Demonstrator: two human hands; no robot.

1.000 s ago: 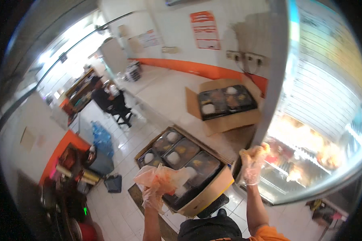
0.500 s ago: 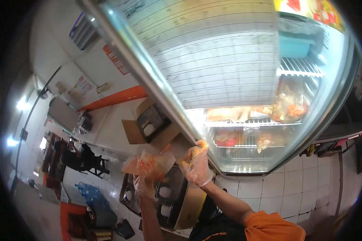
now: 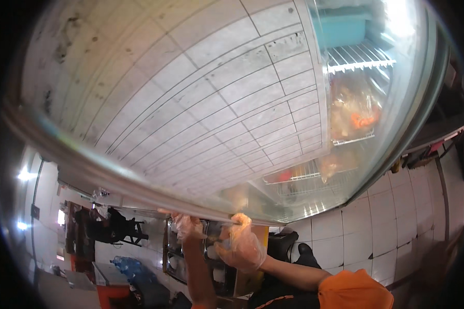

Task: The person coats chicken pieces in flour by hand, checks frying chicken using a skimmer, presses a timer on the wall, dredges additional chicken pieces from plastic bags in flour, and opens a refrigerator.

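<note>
Before me a glass fridge door, with a large lined sheet on its pane, stands ajar at a slant. My right hand, in a clear plastic glove with orange-yellow smears, has its fingers closed round the door's lower edge. Beside it on the left is my left hand, also gloved in clear plastic. Its fingers pass partly behind the door frame, together with most of the plastic bag with reddish contents that it holds. Through the glass, a clear bag of orange and pale food rests on a wire shelf.
A light-blue container stands on the upper wire shelf. Below my hands is a cardboard box beside black trays with round white items. A dark chair and blue plastic bottles are farther left. White floor tiles lie right.
The fridge door has swung toward me and leftward, with my right hand on its edge. My left hand and its bag have gone partly behind the door frame.
</note>
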